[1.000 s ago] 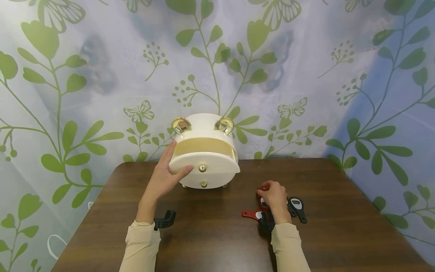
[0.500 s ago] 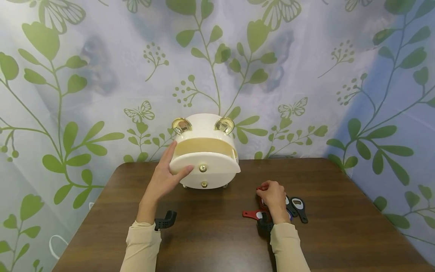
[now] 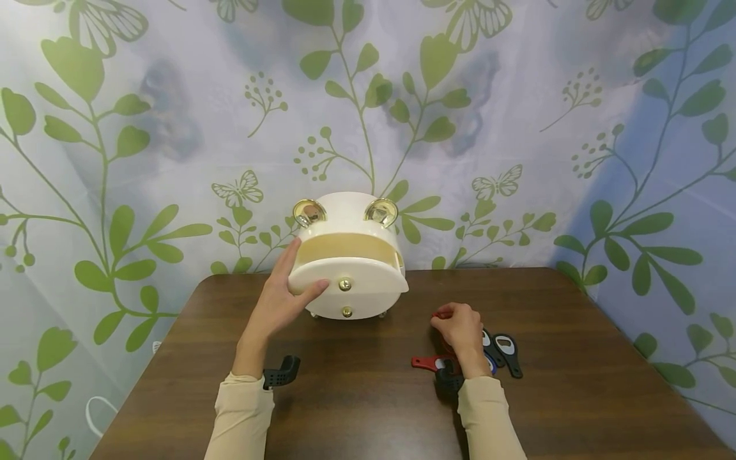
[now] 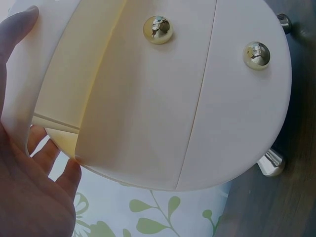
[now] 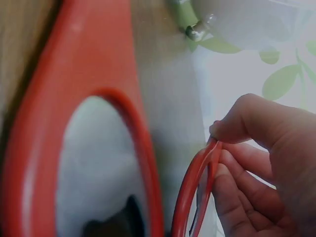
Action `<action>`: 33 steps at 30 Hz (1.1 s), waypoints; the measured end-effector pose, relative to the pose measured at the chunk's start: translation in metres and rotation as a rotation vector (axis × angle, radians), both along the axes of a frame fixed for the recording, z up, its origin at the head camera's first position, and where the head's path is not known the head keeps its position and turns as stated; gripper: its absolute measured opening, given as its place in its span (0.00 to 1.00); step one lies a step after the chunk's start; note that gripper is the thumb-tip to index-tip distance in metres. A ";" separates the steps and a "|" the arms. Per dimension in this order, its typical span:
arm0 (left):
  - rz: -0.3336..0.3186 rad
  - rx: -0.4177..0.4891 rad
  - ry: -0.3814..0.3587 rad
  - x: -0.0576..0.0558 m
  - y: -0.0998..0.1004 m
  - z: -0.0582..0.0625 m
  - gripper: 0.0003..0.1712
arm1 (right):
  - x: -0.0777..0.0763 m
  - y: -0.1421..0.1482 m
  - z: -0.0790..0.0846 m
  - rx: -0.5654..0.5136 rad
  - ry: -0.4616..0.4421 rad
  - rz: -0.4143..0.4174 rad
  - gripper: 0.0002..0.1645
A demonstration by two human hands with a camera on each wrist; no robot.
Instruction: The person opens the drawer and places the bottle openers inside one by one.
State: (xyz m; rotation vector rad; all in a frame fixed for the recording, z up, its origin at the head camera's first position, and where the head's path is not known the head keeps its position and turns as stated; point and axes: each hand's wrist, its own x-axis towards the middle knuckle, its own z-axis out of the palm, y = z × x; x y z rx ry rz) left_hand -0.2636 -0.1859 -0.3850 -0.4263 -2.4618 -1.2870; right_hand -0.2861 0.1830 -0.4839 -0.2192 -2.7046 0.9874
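A white drawer box (image 3: 345,303) with gold ear-like discs and round gold knobs stands at the back, its upper drawer (image 3: 319,269) pulled out. My left hand (image 3: 275,300) grips its left side, thumb in front and fingers (image 4: 68,175) round the side edge. To the right, my right hand (image 3: 462,329) pinches the end of a red bottle opener (image 5: 183,197) between thumb and fingers; it stands tilted in the right wrist view. Another red bottle opener (image 3: 425,363) lies on the table beside that wrist, large and blurred in the right wrist view.
Black bottle openers (image 3: 507,348) and a blue-edged one (image 3: 491,364) lie right of my right hand, partly overlapping. All rest on a brown wooden table (image 3: 356,396). A leaf-patterned curtain (image 3: 517,128) hangs behind. Black camera mounts (image 3: 282,372) sit on both wrists.
My right hand has shifted slightly left and up, with the red bottle opener between its fingertips, uncovering more of the openers beside it. My left hand keeps its place on the box.
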 end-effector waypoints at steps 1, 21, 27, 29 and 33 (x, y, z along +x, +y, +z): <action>0.000 -0.001 0.001 0.000 0.000 0.000 0.58 | 0.000 0.000 0.001 -0.001 0.007 0.001 0.16; 0.000 -0.006 0.004 -0.001 -0.001 0.000 0.59 | 0.008 -0.011 0.043 -0.136 0.211 -0.004 0.15; -0.002 0.000 0.001 -0.001 -0.001 -0.001 0.59 | 0.011 -0.015 0.057 -0.170 0.314 0.006 0.14; -0.003 0.000 -0.002 -0.001 -0.001 0.000 0.59 | 0.012 -0.017 0.063 -0.184 0.353 0.010 0.14; -0.004 -0.002 -0.011 0.000 -0.002 -0.001 0.59 | 0.017 -0.020 0.074 -0.196 0.426 0.025 0.15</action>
